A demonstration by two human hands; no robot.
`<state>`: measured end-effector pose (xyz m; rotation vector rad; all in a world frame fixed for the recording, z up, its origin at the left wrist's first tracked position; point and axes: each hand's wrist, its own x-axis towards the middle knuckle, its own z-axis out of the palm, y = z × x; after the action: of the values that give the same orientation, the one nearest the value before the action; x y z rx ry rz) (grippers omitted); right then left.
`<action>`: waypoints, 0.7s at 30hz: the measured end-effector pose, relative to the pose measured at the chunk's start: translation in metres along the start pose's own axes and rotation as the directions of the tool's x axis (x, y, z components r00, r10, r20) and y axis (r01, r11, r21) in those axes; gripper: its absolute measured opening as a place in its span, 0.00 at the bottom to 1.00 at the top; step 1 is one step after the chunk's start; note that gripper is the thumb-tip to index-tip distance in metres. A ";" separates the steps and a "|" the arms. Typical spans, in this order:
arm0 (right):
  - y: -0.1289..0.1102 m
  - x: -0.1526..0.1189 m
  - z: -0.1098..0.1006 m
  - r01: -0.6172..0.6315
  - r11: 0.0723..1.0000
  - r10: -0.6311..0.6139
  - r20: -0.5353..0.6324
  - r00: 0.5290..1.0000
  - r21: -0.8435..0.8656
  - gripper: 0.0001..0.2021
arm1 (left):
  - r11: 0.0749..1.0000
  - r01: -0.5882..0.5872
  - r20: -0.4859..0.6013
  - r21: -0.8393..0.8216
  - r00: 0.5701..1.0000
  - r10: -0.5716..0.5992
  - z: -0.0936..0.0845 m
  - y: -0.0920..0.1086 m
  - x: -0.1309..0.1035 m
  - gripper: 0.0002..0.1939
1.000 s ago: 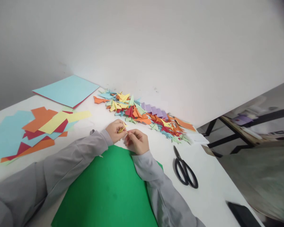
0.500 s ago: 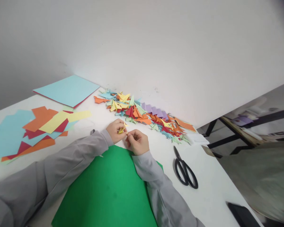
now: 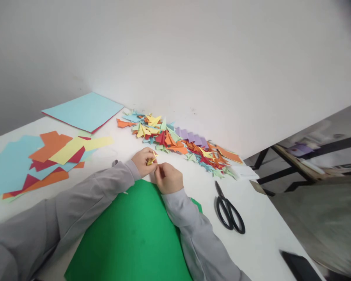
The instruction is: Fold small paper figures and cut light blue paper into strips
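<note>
My left hand (image 3: 144,162) pinches a small piece of folded yellow paper (image 3: 152,159), part of it hidden by the fingers. Close against it, my right hand (image 3: 169,178) has its thumb and fingertips pressed together at the paper's near end; the exact grip is hidden. Both hands are held just past the far edge of a large green sheet (image 3: 131,234). Beyond them lies a long heap of small folded paper shapes (image 3: 166,138) in yellow, orange, red, blue, green and purple.
To the left are loose cut pieces of coloured paper (image 3: 51,148), with a stack of blue and red sheets (image 3: 86,111) behind. Black-handled scissors (image 3: 229,212) lie on the white table (image 3: 259,226) at right. A dark flat object (image 3: 300,265) rests near the edge. A wall (image 3: 175,58) stands behind.
My right hand has turned slightly, its back rolling more toward me, and its forearm has shifted a little left. The left hand keeps its hold on the yellow paper.
</note>
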<state>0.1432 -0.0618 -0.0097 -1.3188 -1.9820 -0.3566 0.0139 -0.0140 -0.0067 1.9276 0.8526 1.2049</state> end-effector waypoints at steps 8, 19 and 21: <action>0.001 0.001 0.000 0.147 0.933 -0.168 -0.036 0.985 -0.328 0.12 | 0.999 -0.036 -0.011 0.015 0.999 0.036 0.001 -0.002 0.000 0.03; -0.002 0.001 -0.002 -0.233 0.964 0.229 0.043 0.972 0.131 0.10 | 0.996 0.055 -0.038 -0.068 0.998 -0.058 0.002 0.000 0.000 0.04; -0.001 0.004 -0.001 -0.524 0.751 0.499 0.173 0.849 0.402 0.09 | 0.993 0.065 -0.050 -0.098 0.996 -0.070 0.002 0.000 0.000 0.03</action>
<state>0.1416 -0.0603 -0.0056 -1.5023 -1.5203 0.3785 0.0156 -0.0144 -0.0078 1.7826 0.8646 1.2398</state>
